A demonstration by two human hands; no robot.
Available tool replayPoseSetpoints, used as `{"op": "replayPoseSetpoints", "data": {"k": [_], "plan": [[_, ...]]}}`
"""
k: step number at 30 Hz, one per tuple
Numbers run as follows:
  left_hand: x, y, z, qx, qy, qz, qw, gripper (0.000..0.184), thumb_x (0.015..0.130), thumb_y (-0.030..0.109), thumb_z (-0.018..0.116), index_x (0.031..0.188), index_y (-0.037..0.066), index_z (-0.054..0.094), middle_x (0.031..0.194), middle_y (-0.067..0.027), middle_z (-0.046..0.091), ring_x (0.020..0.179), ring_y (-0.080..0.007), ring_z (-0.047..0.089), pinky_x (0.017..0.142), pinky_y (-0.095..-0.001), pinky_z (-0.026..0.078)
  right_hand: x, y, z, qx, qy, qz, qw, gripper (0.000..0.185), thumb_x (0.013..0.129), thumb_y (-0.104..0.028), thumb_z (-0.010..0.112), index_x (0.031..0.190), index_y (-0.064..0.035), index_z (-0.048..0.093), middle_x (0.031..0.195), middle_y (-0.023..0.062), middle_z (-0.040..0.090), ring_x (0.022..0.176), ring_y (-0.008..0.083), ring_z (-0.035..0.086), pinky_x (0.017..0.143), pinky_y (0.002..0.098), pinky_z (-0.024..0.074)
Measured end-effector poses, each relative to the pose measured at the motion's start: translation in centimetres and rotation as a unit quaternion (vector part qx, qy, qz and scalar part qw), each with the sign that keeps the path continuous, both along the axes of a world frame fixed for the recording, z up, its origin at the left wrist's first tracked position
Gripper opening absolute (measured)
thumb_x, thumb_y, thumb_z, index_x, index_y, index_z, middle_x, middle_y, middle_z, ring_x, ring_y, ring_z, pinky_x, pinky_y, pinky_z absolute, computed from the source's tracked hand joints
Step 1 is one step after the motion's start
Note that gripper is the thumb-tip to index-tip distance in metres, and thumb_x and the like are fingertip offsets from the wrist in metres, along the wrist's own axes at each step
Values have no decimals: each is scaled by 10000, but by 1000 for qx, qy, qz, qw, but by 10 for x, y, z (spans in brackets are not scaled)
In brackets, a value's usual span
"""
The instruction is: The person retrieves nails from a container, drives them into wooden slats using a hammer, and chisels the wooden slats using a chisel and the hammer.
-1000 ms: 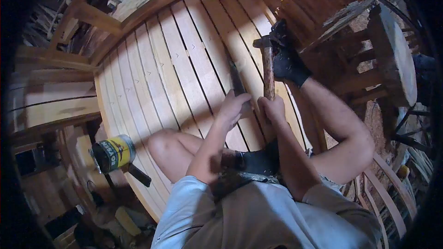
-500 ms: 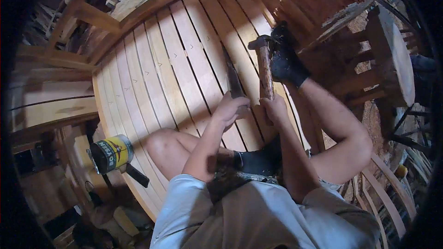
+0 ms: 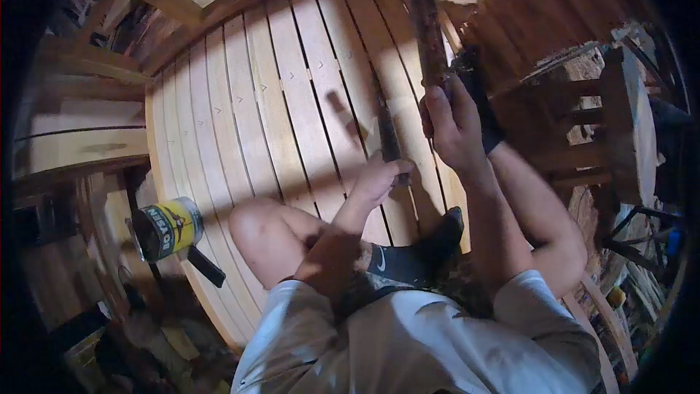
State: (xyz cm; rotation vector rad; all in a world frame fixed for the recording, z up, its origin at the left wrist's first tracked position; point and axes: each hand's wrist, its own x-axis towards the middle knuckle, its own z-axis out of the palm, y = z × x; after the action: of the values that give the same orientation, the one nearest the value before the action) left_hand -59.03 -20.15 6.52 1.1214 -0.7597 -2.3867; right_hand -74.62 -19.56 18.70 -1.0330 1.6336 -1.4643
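Observation:
My left hand (image 3: 380, 181) is closed round a dark, narrow metal tool (image 3: 388, 131) whose long tip points away from me over the wooden slats (image 3: 297, 113). My right hand (image 3: 453, 122) grips the hammer's wooden handle (image 3: 429, 36), raised above the slats to the right of my left hand. The hammer's head is out of view past the top edge. Small V-shaped marks show in a row across several slats.
A yellow and black can (image 3: 168, 229) sits at the left edge of the slats, beside a dark block-like object (image 3: 206, 267). My bent legs and dark-socked feet rest on the slats. A wooden frame (image 3: 160, 0) runs along the far side; wooden furniture (image 3: 631, 131) stands at right.
My right hand has lifted the hammer up and away, taking its head out of view. My left hand has shifted slightly right with the tool. The view has tilted a little.

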Motion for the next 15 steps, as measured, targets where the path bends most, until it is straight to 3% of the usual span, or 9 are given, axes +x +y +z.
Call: {"op": "replayPoseSetpoints", "data": {"k": [2,3,5,7,8,10,11,13,15], "plan": [[3,-5,-1,-4,-11,-7,1000,175,807,29,679,968,1,618,841,-92,663,688,-178,649,592,-311,521,-2,-5,-6,-9,40,14,999,332,981,-308,604,997,22,569,698,70,598,652,119,563,596,300,465],[5,-7,-11,-4,-1,-50,999,272,800,35,682,1046,1,571,866,-92,650,737,-189,649,641,-322,534,-4,-8,-25,24,92,29,995,338,981,-311,600,996,25,573,708,109,612,650,161,583,611,328,477],[7,-9,-17,-11,10,-95,995,369,794,41,685,1124,0,523,891,-92,638,785,-200,649,691,-334,546,-17,-16,-84,53,259,45,963,348,977,-314,594,997,33,581,726,205,624,653,297,616,651,398,497],[3,-6,-11,-17,-1,-52,999,337,800,32,676,1105,-5,536,890,-91,641,754,-196,652,650,-338,553,-48,-36,-159,166,342,112,918,354,972,-317,597,981,37,582,719,222,611,647,344,606,647,408,495],[0,-8,-8,-24,4,-51,998,337,800,32,676,1105,-5,536,890,-91,641,754,-196,652,650,-338,553,-43,-41,-136,160,348,110,917,354,972,-317,597,981,37,582,719,222,611,647,344,606,647,408,495],[2,0,-7,11,9,-4,1000,287,809,30,668,1076,0,565,897,-89,648,731,-194,658,630,-342,561,-15,-31,-63,146,138,2,980,298,1016,-305,504,873,-50,562,625,29,545,562,103,551,512,278,429],[4,2,-13,18,6,-5,1000,287,809,30,668,1076,0,565,897,-89,648,731,-194,658,630,-342,561,-10,-23,-52,153,135,3,979,298,1016,-305,504,873,-50,562,625,29,545,562,103,551,512,278,429],[5,-1,-26,1,13,-33,999,297,811,29,669,1091,10,572,921,-87,657,723,-197,664,638,-343,566,-5,-14,-40,11,121,-19,992,333,975,-313,580,1023,16,568,725,165,636,646,292,607,630,413,485],[5,-1,-30,-4,10,-34,999,314,813,28,668,1109,13,565,918,-86,659,725,-197,665,635,-342,564,-8,-8,-76,17,129,-8,992,321,978,-304,568,1056,8,560,801,170,679,738,277,661,673,400,510]]}}
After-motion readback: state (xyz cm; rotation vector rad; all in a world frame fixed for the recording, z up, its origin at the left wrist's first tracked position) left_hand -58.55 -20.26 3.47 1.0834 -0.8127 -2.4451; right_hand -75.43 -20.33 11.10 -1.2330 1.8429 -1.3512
